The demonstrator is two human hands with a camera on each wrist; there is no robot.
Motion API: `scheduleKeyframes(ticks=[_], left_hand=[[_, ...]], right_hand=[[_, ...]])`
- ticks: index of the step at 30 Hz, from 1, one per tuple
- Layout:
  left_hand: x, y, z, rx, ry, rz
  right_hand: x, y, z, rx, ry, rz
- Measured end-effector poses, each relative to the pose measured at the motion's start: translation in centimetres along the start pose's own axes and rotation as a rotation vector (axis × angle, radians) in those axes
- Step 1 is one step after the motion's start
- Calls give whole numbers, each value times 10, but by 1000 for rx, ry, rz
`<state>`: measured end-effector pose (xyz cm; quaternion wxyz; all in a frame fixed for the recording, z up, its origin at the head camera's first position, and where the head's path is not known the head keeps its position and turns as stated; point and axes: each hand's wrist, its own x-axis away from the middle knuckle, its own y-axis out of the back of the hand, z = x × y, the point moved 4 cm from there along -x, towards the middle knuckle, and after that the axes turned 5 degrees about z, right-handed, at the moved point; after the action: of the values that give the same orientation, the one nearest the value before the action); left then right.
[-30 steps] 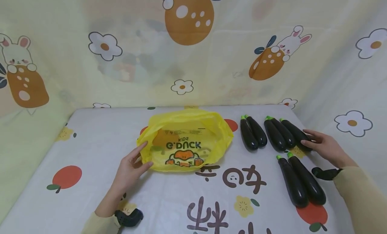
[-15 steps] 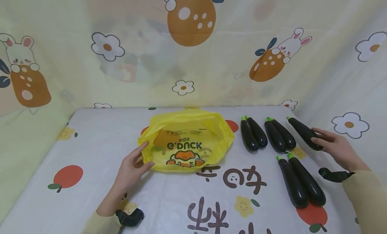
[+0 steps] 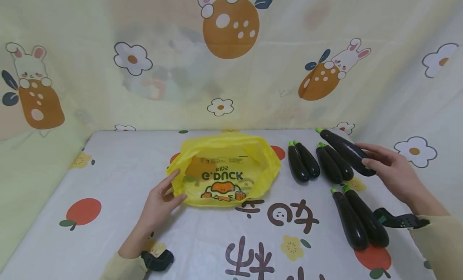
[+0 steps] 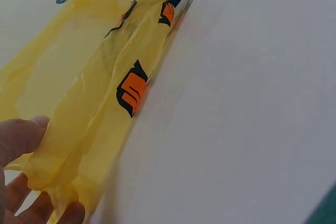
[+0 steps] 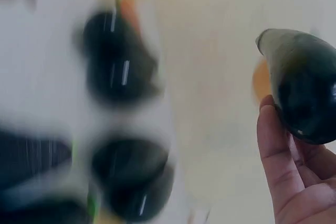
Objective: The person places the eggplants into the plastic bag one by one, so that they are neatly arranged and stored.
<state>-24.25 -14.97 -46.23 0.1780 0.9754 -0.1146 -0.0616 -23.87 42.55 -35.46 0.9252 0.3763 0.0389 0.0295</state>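
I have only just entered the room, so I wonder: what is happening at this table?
A person is handling eggplants and a bag. The right hand holds one black eggplant above the table, apart from the bag. The left hand pinches the edge of the yellow bag, whose mouth is open. Six other eggplants lie in three pairs on the table, to the person's right of the bag.

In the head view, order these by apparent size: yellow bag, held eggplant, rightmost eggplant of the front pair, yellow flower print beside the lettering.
1. Yellow bag
2. Held eggplant and rightmost front eggplant: too alike to rank; nearness to the camera may differ
3. Yellow flower print
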Motion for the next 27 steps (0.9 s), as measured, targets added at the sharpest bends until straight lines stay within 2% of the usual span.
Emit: scheduleKeyframes(ticks=[2,5,8,11,13,16,21,25,27], left_hand=[[-1,1,0,2,1,-1],[-4,1,0,16,2,-4],[-6,0,1,22,11,-10],[-7,0,2,19,23,-20],[-6,0,2,14,21,-24],[-4,-1,0,14,9,-32],[-3,-3,-1,31,-17,-30],[-1,-2,-1,49,-22,-34],[-1,-2,1,50,-12,-35]], right_hand=[[3,-13,28,-48,103,16],[6,-38,71,-89,237,81],[7,-69,110,-123,320,179],[3,-106,141,-140,359,281],[-3,-130,157,-122,356,336],[-18,-167,172,-78,290,388],[-48,-218,193,19,146,363],[-72,-248,207,77,62,338],[-82,-261,212,84,32,353]])
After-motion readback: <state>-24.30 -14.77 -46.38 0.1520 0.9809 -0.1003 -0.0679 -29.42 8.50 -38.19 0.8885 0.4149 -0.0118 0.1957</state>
